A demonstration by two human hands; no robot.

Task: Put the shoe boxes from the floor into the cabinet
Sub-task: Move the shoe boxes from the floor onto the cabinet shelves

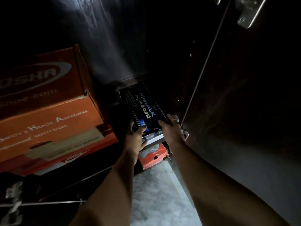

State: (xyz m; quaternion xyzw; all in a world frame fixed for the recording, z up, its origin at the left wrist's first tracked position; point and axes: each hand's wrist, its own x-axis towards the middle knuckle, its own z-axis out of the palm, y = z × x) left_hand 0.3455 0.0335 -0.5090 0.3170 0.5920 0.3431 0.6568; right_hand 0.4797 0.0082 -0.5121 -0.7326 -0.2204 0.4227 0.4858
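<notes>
Hands, left (136, 136) and right (171, 128), gripping black shoe box (143, 105) (near end), long axis running into cabinet (162, 54)

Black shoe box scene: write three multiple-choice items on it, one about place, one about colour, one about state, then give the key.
1. Where is the black shoe box?
A. on the floor outside
B. in the cabinet, right of the orange boxes
C. on top of the orange boxes

2. What colour is the big safety shoes box?
A. orange
B. green
C. white

3. How is the black box held?
A. by no hand
B. by one hand
C. by both hands

Key: 1 B, it sits inside beside the orange stack; 2 A, its lid and side show orange; 3 C, the left hand and right hand grip its near end.
</notes>
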